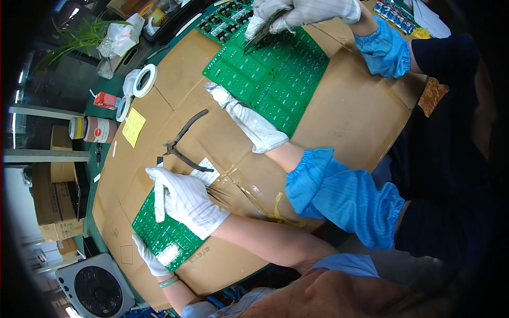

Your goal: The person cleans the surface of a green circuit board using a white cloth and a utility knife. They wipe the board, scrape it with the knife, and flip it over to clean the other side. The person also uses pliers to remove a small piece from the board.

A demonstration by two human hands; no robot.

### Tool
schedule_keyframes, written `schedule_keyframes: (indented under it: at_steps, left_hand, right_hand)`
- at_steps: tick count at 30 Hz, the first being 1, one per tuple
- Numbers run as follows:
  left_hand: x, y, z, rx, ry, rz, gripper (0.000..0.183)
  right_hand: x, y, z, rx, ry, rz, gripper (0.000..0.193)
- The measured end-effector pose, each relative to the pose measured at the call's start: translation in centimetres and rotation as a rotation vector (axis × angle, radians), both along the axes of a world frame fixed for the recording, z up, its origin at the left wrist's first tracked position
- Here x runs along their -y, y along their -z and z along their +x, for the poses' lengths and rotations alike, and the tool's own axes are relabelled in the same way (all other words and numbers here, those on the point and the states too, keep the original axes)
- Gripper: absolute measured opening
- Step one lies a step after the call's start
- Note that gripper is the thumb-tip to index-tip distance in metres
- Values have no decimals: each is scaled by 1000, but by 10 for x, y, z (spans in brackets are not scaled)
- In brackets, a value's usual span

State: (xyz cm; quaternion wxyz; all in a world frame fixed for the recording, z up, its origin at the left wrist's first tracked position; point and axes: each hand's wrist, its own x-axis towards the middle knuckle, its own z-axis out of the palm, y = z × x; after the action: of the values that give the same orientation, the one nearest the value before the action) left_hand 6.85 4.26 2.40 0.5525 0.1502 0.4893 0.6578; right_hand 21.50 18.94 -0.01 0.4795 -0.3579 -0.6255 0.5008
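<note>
At the near edge of the cardboard sheet that covers the bench, a green circuit board is steadied by the gloved left hand. Its fingers are laid along the board's near corner; whether that edge is pinched or only propped cannot be told. The right hand is closed around a white strip, which is pressed flat onto the board's left part. Slippage is judged the main risk: if the board is only propped, a hard push on the strip could skid it over the smooth cardboard and scrape the mounted parts. Dark cutters are left open just beyond the right knuckles, where a glove could be snagged. A co-worker's gloved hand is rested near the sheet's middle, close enough for elbows to be bumped. Further off, a large green panel is worked by the co-worker's other hand with a flat blade. The strip's working end, the parts under the right palm and the panel's far edge are hidden or cut off.
</note>
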Motion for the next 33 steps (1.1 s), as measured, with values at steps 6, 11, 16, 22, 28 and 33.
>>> schedule_keyframes:
  at_steps: [6, 11, 16, 22, 28, 33]
  left_hand:
    - [-2, -1, 2, 8, -36, -3, 68]
    - [2, 2, -4, 13, -43, -15, 69]
    - [-2, -1, 0, 10, -42, -19, 68]
    - [2, 3, -4, 8, -65, -6, 67]
    - [2, 2, -5, 14, -62, -9, 66]
    - [6, 6, -12, 38, -74, -15, 64]
  right_hand:
    - [0, -1, 1, -64, 3, 22, 43]
    - [-1, -4, -6, -31, 147, 61, 47]
    - [-3, -21, 2, -96, 194, -19, 46]
    - [-4, -24, 6, -50, 121, -52, 41]
    - [-5, -23, 5, -220, 121, -62, 37]
    - [-4, -23, 2, -284, 134, -57, 37]
